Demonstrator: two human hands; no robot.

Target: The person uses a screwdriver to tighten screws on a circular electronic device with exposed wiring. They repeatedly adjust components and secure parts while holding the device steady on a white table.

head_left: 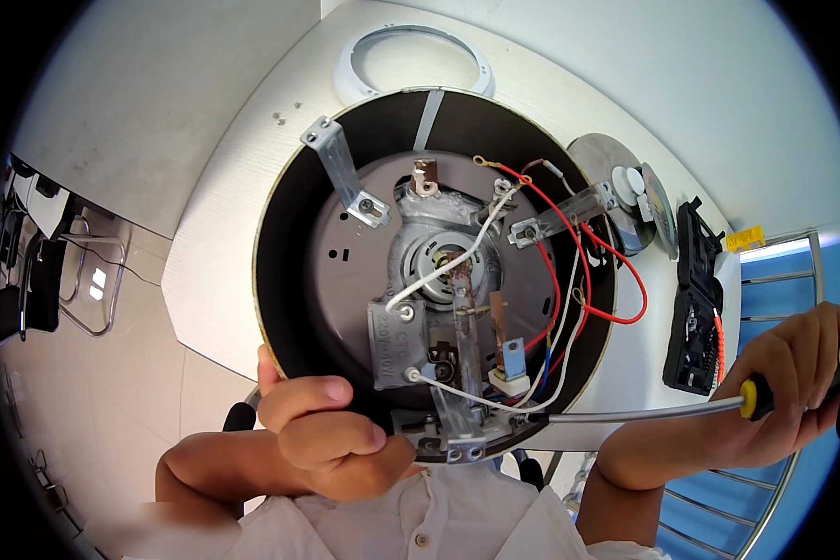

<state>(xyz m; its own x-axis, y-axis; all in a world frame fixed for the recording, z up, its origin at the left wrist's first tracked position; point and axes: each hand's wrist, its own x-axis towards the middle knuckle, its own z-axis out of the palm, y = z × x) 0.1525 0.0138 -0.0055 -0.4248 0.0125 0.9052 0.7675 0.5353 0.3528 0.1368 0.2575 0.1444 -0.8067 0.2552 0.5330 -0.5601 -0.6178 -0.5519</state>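
An appliance body that looks like a rice cooker (341, 308) lies bottom up, its round dark shell open toward me. My left hand (336, 434) is closed around the shell's near left rim. A long screwdriver (649, 413) with a black and yellow handle is gripped in my right hand (793, 387). Its shaft points left, and the tip reaches the near right edge of the shell, by a metal bracket (457, 425). Inside are a heating plate (481, 215), a flat metal box (397, 341), white wires (467, 252) and red wires (625, 261).
A white plastic ring (347, 79) lies behind the shell on the white table (219, 252). Small screws (280, 119) are at the far left. A round metal plate (593, 154) and an open black tool case (686, 345) sit at the right. Metal-framed chairs stand left.
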